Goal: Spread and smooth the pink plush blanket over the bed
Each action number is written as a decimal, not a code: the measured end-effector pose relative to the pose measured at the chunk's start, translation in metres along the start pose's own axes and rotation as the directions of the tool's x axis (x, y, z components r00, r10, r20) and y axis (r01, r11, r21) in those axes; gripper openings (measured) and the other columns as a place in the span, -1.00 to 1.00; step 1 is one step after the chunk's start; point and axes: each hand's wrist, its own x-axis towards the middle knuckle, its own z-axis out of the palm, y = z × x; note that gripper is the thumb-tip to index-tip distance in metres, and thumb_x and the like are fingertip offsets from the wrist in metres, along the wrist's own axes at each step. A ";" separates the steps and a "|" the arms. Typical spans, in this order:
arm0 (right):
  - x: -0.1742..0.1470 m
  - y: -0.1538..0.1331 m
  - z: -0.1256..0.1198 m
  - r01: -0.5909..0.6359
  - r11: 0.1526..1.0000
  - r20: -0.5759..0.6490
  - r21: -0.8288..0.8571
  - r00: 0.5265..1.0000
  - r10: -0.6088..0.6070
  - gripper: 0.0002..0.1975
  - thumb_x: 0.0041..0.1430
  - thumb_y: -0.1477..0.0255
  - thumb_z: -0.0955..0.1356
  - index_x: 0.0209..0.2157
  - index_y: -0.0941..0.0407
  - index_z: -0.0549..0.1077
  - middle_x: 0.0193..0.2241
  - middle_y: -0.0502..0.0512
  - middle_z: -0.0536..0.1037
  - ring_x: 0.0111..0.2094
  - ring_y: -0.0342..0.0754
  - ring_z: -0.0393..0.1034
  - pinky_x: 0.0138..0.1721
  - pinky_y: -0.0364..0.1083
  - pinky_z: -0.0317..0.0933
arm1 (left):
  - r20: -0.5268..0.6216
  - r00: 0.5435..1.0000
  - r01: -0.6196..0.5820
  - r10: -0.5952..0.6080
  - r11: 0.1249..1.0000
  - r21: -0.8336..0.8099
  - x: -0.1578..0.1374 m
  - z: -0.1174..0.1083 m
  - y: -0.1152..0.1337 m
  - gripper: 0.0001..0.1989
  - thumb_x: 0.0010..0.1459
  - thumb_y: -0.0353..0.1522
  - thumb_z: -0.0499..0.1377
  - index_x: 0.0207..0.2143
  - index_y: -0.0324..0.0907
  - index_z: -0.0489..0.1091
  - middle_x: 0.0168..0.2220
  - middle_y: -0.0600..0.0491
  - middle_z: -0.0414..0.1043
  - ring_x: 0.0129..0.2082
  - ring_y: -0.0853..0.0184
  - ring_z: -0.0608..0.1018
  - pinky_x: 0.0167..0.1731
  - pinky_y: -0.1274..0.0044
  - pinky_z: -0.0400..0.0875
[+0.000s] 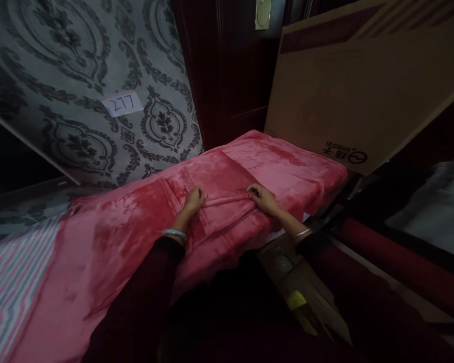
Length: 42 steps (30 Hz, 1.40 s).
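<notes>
a pink blanket [136,242] is lying spread over the bed, reaching from the striped sheet [11,282] to the cardboard box [355,96]. a folded flap is sitting at its middle. the left hand [193,200] and right hand [263,198] are pinching the flap's hem between closed fingers. judging by this, folding is underway; next the hem is needing an even, taut pull.

The pink blanket [109,252] runs off the bottom edge (its underside and support stay hidden).
</notes>
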 end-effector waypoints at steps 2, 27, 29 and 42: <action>-0.004 -0.003 -0.001 0.068 0.996 -0.023 -0.050 0.997 -0.069 -0.76 0.12 0.48 0.28 -0.19 0.08 0.50 -0.19 0.11 0.59 -0.12 0.05 0.45 0.01 0.07 0.31 | -0.004 1.000 -0.025 0.025 0.999 -0.032 -0.003 -0.006 -0.003 -0.72 0.11 -0.54 0.16 -0.11 -0.18 0.38 -0.28 0.08 0.39 -0.24 0.32 0.49 -0.14 0.49 0.42; -0.039 -0.028 0.002 0.234 0.901 0.107 -0.365 0.972 -0.209 -0.77 0.34 0.44 0.26 -0.13 0.08 0.56 -0.15 0.20 0.63 -0.08 0.13 0.45 -0.03 0.11 0.24 | 0.049 0.997 -0.062 0.060 0.998 0.029 -0.095 -0.004 0.005 -0.88 0.16 -0.45 0.10 -0.45 -0.13 0.31 -0.51 0.14 0.33 -0.44 0.33 0.41 -0.35 0.51 0.28; -0.036 -0.025 0.007 0.173 0.914 0.028 -0.367 0.984 -0.175 -0.76 0.31 0.51 0.24 -0.14 0.09 0.52 -0.16 0.20 0.62 -0.10 0.13 0.44 -0.05 0.08 0.24 | 0.034 0.999 -0.007 0.008 0.999 -0.033 -0.090 -0.003 0.005 -0.88 0.13 -0.48 0.10 -0.45 -0.12 0.29 -0.51 0.17 0.32 -0.44 0.34 0.41 -0.37 0.53 0.27; -0.047 -0.054 0.023 0.332 0.753 0.148 -0.568 0.941 -0.303 -0.71 0.39 0.47 0.23 -0.02 0.07 0.55 -0.01 0.23 0.53 0.00 0.14 0.28 0.01 0.10 0.13 | -0.041 0.994 -0.091 0.101 0.977 0.191 -0.101 -0.002 0.016 -0.86 0.29 -0.45 0.01 -0.19 -0.14 0.35 -0.13 -0.07 0.43 -0.19 0.22 0.52 -0.20 0.41 0.39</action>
